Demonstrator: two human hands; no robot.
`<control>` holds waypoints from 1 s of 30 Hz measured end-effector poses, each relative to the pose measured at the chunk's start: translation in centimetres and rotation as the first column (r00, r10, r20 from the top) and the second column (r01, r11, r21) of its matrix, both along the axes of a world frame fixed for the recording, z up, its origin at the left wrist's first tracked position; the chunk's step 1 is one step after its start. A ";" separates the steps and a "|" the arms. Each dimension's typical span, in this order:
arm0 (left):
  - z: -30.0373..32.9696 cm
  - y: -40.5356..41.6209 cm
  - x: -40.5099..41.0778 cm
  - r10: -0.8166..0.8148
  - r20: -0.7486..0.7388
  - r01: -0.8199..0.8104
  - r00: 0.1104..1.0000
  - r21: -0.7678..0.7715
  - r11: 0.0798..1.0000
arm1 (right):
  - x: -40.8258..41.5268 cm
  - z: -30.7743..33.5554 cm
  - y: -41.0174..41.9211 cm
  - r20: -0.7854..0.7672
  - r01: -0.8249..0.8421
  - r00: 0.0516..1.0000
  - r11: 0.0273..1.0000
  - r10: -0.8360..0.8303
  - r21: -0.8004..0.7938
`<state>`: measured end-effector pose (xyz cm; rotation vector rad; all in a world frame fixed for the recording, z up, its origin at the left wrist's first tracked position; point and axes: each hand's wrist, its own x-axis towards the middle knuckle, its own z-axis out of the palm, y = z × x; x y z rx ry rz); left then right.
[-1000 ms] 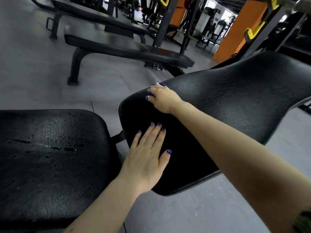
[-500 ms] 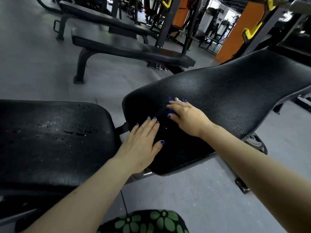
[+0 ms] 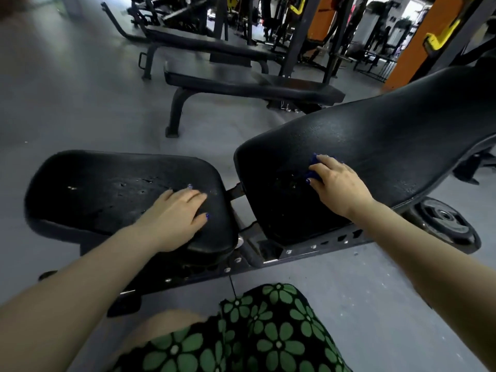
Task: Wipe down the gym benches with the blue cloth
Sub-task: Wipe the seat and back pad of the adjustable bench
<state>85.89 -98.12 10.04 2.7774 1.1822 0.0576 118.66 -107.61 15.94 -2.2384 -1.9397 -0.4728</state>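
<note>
My right hand [image 3: 339, 185] holds the blue cloth [image 3: 312, 167] bunched under its fingers, pressed on the lower end of the tilted back pad [image 3: 389, 146]; only a corner of cloth shows past my fingertips. My left hand [image 3: 178, 214] lies flat, fingers straight, on the seat pad [image 3: 107, 189], near its right edge, holding nothing. Wet streaks shine on the seat. Behind stand 2 flat benches [image 3: 249, 85]. A weight plate [image 3: 442, 224] lies under the back pad.
</note>
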 end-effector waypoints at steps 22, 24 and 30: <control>-2.2 -0.5 -1.2 -0.056 0.147 0.025 0.987 0.205 0.978 | -8.3 -4.1 -1.8 0.006 -0.332 0.936 0.892 0.351 -0.306; -2.3 -0.4 -1.1 -0.045 0.142 0.015 0.989 0.204 0.979 | -5.0 -1.9 -0.3 0.001 -0.273 0.959 0.924 0.284 -0.268; -2.1 -0.4 -1.0 -0.044 0.125 0.020 0.991 0.191 0.981 | 0.8 1.3 7.1 -0.045 0.145 0.987 0.983 -0.151 -0.113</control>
